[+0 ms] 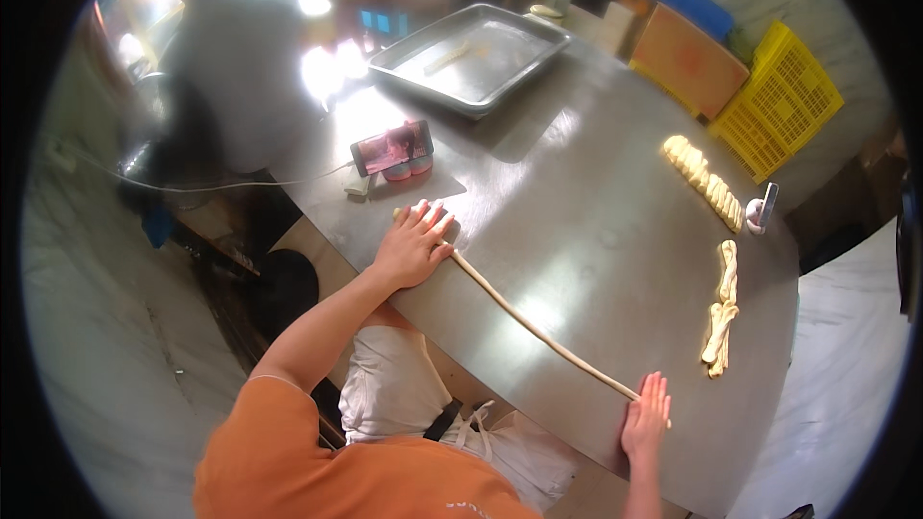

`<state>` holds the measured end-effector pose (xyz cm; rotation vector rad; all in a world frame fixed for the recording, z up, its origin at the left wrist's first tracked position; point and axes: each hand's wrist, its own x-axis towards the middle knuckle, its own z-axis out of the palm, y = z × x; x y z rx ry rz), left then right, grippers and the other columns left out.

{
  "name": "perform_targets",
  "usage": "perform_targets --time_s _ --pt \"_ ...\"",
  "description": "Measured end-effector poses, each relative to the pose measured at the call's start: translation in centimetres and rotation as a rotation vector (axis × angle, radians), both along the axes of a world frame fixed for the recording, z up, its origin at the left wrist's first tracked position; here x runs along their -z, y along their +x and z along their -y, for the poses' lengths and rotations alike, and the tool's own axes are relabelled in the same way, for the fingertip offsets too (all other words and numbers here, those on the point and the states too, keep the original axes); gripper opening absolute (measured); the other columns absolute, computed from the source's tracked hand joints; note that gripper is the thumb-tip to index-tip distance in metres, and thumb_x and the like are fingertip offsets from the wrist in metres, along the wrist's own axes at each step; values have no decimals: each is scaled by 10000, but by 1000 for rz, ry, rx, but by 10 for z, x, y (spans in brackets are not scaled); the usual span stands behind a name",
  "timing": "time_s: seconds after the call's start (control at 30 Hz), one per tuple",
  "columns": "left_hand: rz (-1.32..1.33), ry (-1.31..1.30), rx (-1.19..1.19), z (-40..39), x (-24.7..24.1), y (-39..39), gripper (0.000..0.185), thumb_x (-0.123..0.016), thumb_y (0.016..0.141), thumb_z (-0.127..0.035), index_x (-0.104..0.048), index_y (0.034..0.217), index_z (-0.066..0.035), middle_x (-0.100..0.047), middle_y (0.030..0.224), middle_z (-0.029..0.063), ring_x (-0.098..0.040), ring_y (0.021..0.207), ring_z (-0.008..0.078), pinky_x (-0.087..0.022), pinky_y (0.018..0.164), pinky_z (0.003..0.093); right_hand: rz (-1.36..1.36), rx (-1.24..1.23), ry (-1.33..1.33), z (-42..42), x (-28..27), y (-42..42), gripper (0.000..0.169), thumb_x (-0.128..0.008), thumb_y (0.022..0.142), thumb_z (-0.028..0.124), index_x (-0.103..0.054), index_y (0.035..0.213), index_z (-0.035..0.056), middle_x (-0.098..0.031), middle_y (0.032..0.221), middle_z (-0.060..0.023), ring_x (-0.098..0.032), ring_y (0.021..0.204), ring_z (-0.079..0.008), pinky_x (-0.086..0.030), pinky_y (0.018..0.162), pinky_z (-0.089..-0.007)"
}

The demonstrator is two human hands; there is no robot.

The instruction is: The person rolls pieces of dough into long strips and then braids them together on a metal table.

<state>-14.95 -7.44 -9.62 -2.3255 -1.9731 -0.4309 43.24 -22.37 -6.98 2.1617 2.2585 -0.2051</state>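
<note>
A long thin dough rope (530,326) stretches diagonally over the stainless steel table (613,231) in front of me. My left hand (413,249) lies palm down over its far end with the fingers spread, and a bit of dough shows past the fingertips. Flat over the near end rests my right hand (647,414), fingers extended, the rope's tip just poking out beside it. Neither hand is curled around the dough. Twisted dough pieces lie farther right: a row of several (703,180), a single twist (728,270), and a small cluster (719,335).
A metal tray (469,97) stands at the back, a small twist inside. A propped phone (393,148) trails a white cable (238,187). A small stand (755,215) sits at the right edge by a yellow plastic crate (782,97). A blurred person (241,72) is at upper left.
</note>
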Motion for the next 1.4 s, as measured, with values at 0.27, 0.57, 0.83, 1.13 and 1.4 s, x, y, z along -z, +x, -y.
perform_targets --time_s 0.27,0.57,0.83,1.13,1.4 --pt "60 -50 146 9 4 -28 621 -547 1089 -474 -546 1603 -125 -448 1716 204 -390 1609 376 -306 1308 515 -45 73 9 15 8 28 602 -357 1178 294 -340 1723 39 -292 1812 -155 -200 1698 -339 -139 1372 -543" --pt "-16 -94 160 -7 -1 -12 813 -589 1073 -547 -444 1624 32 -398 1731 248 -337 1636 376 -256 1342 520 114 10 130 -14 29 54 634 -378 1169 329 -311 1741 64 -252 1832 -116 -186 1704 -306 -110 1373 -562" --pt "96 79 -17 -43 7 -3 790 -573 1079 -541 -495 1565 77 -480 1673 259 -358 1619 376 -262 1338 508 133 275 128 -88 18 29 634 -371 1184 372 -310 1743 77 -225 1840 -104 -127 1714 -306 -26 1367 -589" --pt "199 212 129 91 -10 -8 266 -674 1071 -324 -745 1037 -71 -804 1025 54 -768 1005 252 -549 1042 453 -475 -100 287 22 10 58 250 -647 1045 135 -716 1223 -26 -779 1208 -139 -730 1187 -325 -564 1048 -494" --pt "737 -1307 312 63 -128 -29 297 -636 1129 -356 -737 1120 -77 -487 762 -64 -513 736 84 -421 676 268 -1087 113 -330 -52 -96 56 167 -693 1069 184 -720 1014 29 -605 750 24 -519 631 -40 -430 564 -235"
